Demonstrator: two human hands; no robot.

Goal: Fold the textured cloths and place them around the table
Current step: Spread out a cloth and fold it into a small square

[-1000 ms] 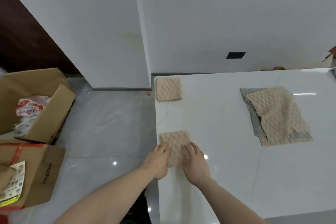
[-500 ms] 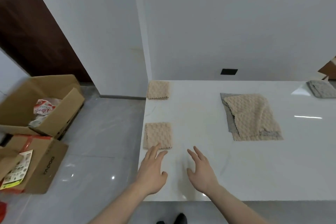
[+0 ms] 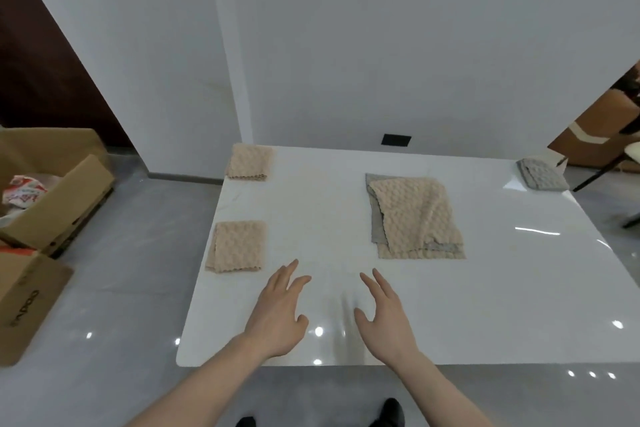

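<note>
Hovering over bare tabletop, both hands empty: left hand (image 3: 277, 319) and right hand (image 3: 384, 322) have fingers spread, gripping nothing, near the front edge of the table (image 3: 485, 305). Main risk, as I read it: the pile (image 3: 414, 217) mid-table is two cloths, beige on top of grey, grey showing along its left and front edges. Grab it carelessly and both layers come up together, or the grey one gets dragged across the glossy top and skews. Second risk: the near-left folded cloth (image 3: 237, 246) lies right at the table's left edge, so a sleeve or forearm sweeping past could knock it to the floor. Same for the far-left cloth (image 3: 250, 166), which lies at the back-left corner. Cloths are bumpy, waffle-like, soft, with scalloped edges; probably floppy, so folds may spring open if not pressed flat. The top beige one in the pile is rumpled with a diagonal crease and needs smoothing first. Grey folded cloth (image 3: 542, 174) lies at the far-right corner. Three placed, two left, by my count.
</note>
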